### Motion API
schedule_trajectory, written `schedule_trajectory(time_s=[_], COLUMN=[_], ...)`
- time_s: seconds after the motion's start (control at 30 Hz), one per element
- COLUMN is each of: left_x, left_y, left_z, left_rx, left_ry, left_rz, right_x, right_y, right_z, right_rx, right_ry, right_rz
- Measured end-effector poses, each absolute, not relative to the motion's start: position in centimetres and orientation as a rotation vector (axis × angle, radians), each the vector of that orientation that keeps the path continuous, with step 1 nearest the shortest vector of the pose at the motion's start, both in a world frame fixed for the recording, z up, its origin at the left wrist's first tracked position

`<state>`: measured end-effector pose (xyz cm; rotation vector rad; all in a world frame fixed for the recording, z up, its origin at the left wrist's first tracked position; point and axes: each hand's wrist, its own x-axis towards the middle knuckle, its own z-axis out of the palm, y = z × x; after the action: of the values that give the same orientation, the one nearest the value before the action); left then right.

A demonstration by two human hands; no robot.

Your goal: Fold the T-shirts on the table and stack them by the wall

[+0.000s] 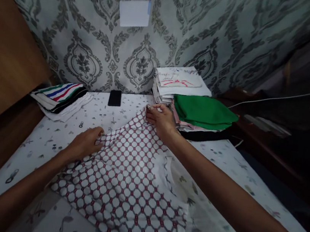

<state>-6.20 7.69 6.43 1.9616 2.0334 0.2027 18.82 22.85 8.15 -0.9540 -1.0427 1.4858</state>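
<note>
A white garment with a red and grey lattice pattern [127, 169] lies spread across the white printed sheet [62, 137] before me. Its far end is raised to a peak, where my right hand [162, 121] pinches the cloth between thumb and fingers. On the garment's left edge, my left hand [88, 142] has its fingertips curled round a fold of the fabric. The near part of the garment lies fairly flat, with some wrinkles toward the left.
At the back right stand folded clothes, with a green cloth [204, 111] and a white printed cloth [180, 81] on top. A striped folded pile [62, 95] lies at left. A black phone [115, 98] rests near the wallpapered wall. Brown furniture [7, 60] borders the left.
</note>
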Motion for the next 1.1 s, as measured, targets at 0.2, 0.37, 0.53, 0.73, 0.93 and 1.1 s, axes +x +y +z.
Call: schedule_trajectory(time_s=[0.2, 0.37, 0.53, 0.73, 0.93, 1.1], left_x=[-7.5, -5.3, -5.9, -13.8, -18.0, -17.8], left_y=[8.5, 6.9, 7.4, 12.8, 18.3, 20.1], left_z=[6.8, 6.3, 6.1, 7.6, 7.5, 5.2], left_rx=[1.885, 2.118, 2.074, 1.741, 1.553, 1.651], left_ry=[2.049, 2.000, 2.167, 2.095, 2.284, 2.414], left_rz=[0.208, 0.209, -0.047, 0.489, 0.693, 0.589], right_x=[17.3, 16.2, 16.0, 15.5, 13.5, 12.0], right_y=[25.2, 26.7, 28.0, 30.0, 32.9, 35.0], right_z=[6.6, 4.7, 3.3, 3.0, 2.3, 1.0], right_rx=[-0.930, -0.997, -1.012, -1.015, -1.096, -1.170], right_ry=[-1.068, -1.065, -1.021, -1.024, -1.030, -1.066], right_rz=[1.426, 1.427, 1.440, 1.474, 1.412, 1.342])
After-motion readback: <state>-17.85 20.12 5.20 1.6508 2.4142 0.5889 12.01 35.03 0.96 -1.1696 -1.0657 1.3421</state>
